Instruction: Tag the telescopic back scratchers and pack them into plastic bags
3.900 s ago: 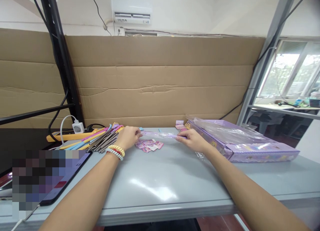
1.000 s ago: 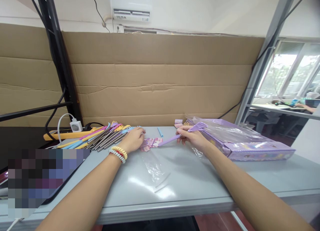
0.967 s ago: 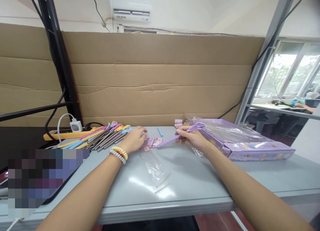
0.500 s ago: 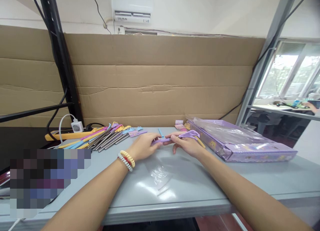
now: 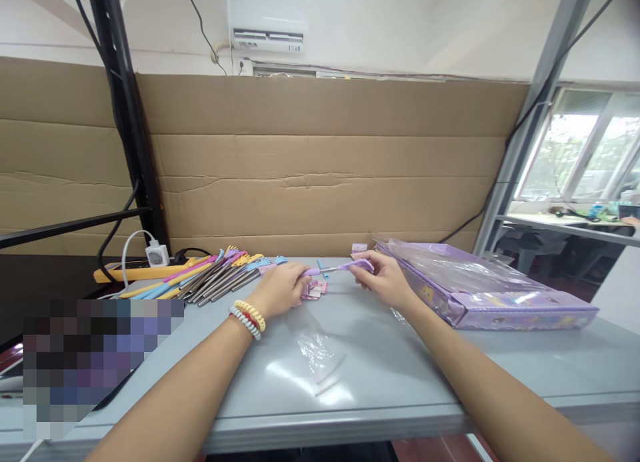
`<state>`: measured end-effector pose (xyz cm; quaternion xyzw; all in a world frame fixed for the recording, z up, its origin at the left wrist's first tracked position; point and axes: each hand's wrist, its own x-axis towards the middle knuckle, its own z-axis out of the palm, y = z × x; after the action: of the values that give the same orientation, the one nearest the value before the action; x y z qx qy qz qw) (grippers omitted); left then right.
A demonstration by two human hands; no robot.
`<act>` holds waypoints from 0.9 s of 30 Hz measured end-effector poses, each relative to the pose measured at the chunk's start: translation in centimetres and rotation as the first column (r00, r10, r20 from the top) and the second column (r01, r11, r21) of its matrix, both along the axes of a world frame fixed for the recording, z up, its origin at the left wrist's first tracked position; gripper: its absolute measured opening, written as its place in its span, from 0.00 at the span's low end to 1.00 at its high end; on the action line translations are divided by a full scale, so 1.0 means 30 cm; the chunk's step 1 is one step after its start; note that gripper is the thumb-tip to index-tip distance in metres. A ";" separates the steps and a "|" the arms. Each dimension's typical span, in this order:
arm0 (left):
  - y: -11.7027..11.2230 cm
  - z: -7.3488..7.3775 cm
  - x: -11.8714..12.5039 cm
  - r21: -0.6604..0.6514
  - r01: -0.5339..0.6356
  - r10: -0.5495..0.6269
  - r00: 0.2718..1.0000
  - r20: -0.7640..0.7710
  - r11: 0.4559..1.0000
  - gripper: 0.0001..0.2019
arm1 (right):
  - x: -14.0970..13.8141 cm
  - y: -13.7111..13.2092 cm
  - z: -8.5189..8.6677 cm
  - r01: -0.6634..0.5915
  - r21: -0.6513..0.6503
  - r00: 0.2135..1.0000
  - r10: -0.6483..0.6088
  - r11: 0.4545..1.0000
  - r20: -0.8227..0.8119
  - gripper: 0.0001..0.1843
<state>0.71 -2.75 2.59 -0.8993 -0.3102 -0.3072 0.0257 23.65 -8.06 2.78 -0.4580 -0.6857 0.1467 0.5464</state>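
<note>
Between my hands a purple telescopic back scratcher (image 5: 329, 269) lies level, a short length of its metal rod showing. My left hand (image 5: 283, 287), with coiled bands on the wrist, is closed round the handle end. At the claw-shaped head my right hand (image 5: 383, 277) grips with thumb and fingers. Pink tags (image 5: 316, 289) lie on the table beside my left fingers. Below my hands is a clear plastic bag (image 5: 317, 355). To the left lies a pile of back scratchers (image 5: 220, 279) in yellow, blue, pink, purple and metal.
A purple cardboard box (image 5: 520, 317) with clear plastic on it stands at the right. A yellow power strip (image 5: 130, 274) with a white plug (image 5: 157, 254) lies at the back left. Cardboard (image 5: 325, 155) walls off the back between metal posts. A blurred patch (image 5: 85, 355) covers something front left.
My hands have moved apart, and more of the scratcher's metal rod shows. My right hand now covers most of the claw head. The pink tags by my left hand have come into view.
</note>
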 end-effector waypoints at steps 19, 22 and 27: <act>-0.064 -0.017 0.065 0.167 0.019 0.028 0.960 -0.277 0.986 0.14 | -0.077 -0.016 -0.026 -0.070 -0.133 0.898 0.120 0.989 0.422 0.16; -0.060 -0.009 0.068 0.151 0.013 0.028 0.964 -0.265 0.988 0.15 | -0.070 -0.009 -0.023 -0.053 -0.119 0.904 0.098 0.991 0.417 0.15; -0.039 0.007 0.071 0.146 0.041 -0.003 0.968 -0.251 0.988 0.17 | -0.063 0.013 -0.022 -0.054 -0.097 0.905 0.090 0.994 0.416 0.16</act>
<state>2.84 -3.91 2.82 -0.9297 -0.2704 -0.2140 0.1290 21.76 -7.67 2.13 -0.4755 -0.7969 0.0932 0.3609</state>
